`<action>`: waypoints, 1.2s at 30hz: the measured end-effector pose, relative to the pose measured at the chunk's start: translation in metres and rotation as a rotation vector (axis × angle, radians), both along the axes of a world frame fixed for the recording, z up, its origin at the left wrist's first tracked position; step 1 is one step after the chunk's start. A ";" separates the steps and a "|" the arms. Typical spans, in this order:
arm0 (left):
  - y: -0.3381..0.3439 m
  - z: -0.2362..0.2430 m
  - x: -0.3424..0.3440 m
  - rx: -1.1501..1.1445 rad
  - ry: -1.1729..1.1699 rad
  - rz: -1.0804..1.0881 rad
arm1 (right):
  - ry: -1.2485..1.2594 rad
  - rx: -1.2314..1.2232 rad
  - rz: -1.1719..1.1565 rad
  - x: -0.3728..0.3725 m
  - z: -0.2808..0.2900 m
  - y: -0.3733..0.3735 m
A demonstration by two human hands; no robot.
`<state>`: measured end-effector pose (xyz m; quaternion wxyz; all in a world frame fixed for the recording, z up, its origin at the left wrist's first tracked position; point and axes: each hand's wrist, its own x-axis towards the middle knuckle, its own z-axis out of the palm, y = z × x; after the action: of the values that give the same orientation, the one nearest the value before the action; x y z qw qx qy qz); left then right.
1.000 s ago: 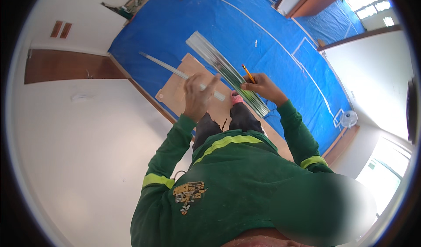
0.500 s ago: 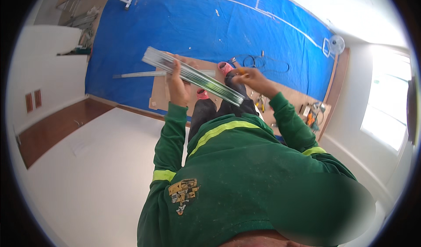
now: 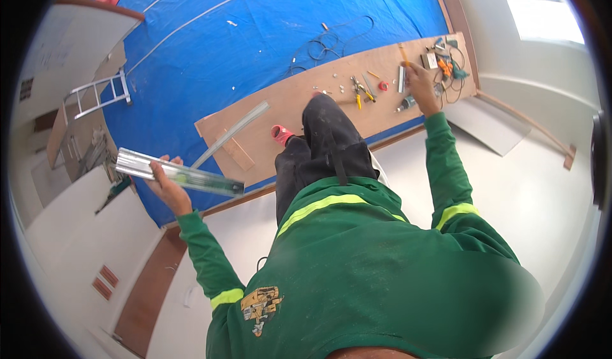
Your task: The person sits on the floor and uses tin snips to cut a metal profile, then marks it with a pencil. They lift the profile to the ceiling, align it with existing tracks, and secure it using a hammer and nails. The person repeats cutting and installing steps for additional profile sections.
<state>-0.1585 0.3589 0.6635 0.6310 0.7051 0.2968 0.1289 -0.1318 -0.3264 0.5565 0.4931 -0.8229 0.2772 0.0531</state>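
Note:
My left hand (image 3: 167,190) is closed on a shiny metal profile (image 3: 210,186), out to the left of my legs. My right hand (image 3: 419,82) holds an orange pencil (image 3: 402,52) over a plywood board (image 3: 280,149), near the tools at its right part. A long pale strip (image 3: 236,129) lies diagonally on the board. Around the right hand are pliers (image 3: 362,90), a red tape roll (image 3: 383,86), a short metal piece (image 3: 401,78), and several tools with cords (image 3: 446,66).
A blue tarp (image 3: 268,47) with a loose cable (image 3: 319,50) surrounds the board. A small ladder (image 3: 99,98) lies at left. My feet in pink footwear (image 3: 280,135) are on the board. A gray sheet (image 3: 497,129) and wooden piece (image 3: 535,126) lie at right.
My left hand has carried the metal profile down and left. My right hand has moved away from it, rightward over the tools. The view has turned, showing more of the board's right part.

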 end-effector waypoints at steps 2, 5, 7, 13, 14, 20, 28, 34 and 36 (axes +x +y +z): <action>-0.028 0.022 0.013 0.085 0.055 -0.092 | 0.018 -0.036 -0.019 -0.007 -0.006 0.010; -0.074 0.023 0.039 0.119 0.098 -0.222 | 0.040 -0.085 0.049 -0.017 -0.071 -0.006; -0.112 0.003 0.054 0.096 0.101 -0.320 | -0.006 -0.086 0.123 -0.038 -0.141 -0.023; -0.275 -0.101 0.108 -0.082 0.239 -0.613 | 0.457 -0.033 0.102 -0.120 -0.267 -0.050; -0.299 -0.125 0.112 -0.128 0.279 -0.656 | 0.482 -0.020 0.097 -0.133 -0.288 -0.053; -0.387 -0.300 0.118 -0.127 0.412 -0.948 | 0.526 -0.099 0.174 -0.139 -0.402 -0.066; -0.399 -0.569 0.135 0.199 0.248 -1.059 | 0.433 -0.337 0.565 -0.063 -0.568 -0.044; -0.410 -0.690 0.148 0.148 0.343 -1.100 | 0.283 -0.449 0.842 -0.044 -0.679 -0.014; -0.414 -0.718 0.155 0.116 0.345 -1.090 | 0.286 -0.419 0.858 -0.043 -0.697 -0.003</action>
<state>-0.0037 -0.0555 -0.0547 0.5090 0.8005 -0.0184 -0.3159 -0.1746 -0.3295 -0.1406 0.2077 -0.9287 -0.0168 0.3068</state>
